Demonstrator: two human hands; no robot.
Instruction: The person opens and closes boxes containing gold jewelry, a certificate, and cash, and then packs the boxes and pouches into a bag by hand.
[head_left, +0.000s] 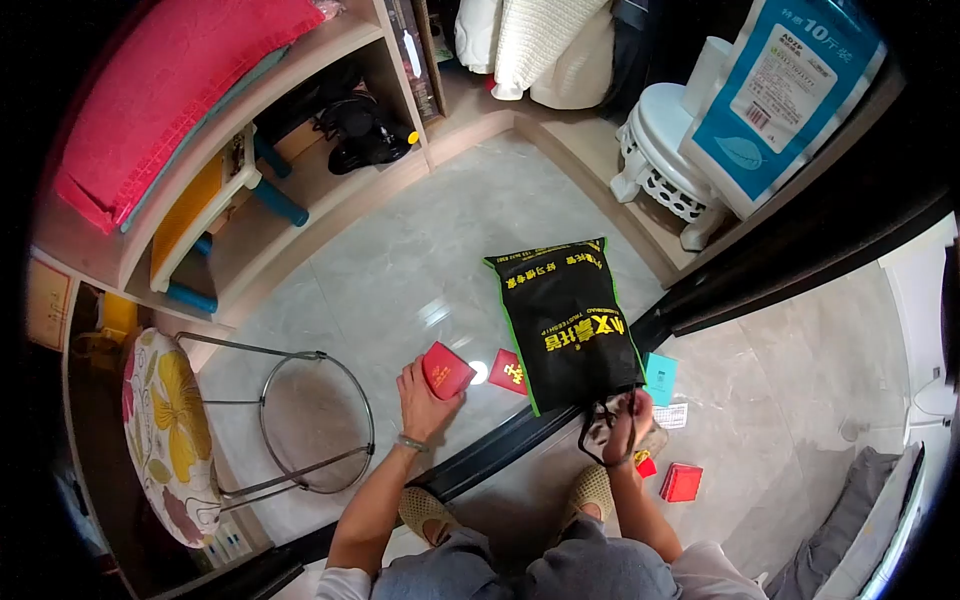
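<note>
My left hand [425, 408] is closed on a red booklet [447, 370] with small gold print, held above the grey tiled floor. My right hand [628, 430] grips the cord handle of a black bag [565, 330] with green edging and yellow lettering. The bag hangs or lies flat over the dark door track; I cannot tell which. A second red card [507, 372] with a yellow character is partly covered by the bag's left edge. To the bag's right, a teal booklet [660, 378] and a white printed card [671, 415] lie near my right hand.
A red square packet [682, 483] rests on the floor by my right foot. A stool with a floral seat [170, 440] lies tipped at the left. Shelves [330, 190] line the back left. A white stand [665, 130] and a blue package [780, 100] occupy the right.
</note>
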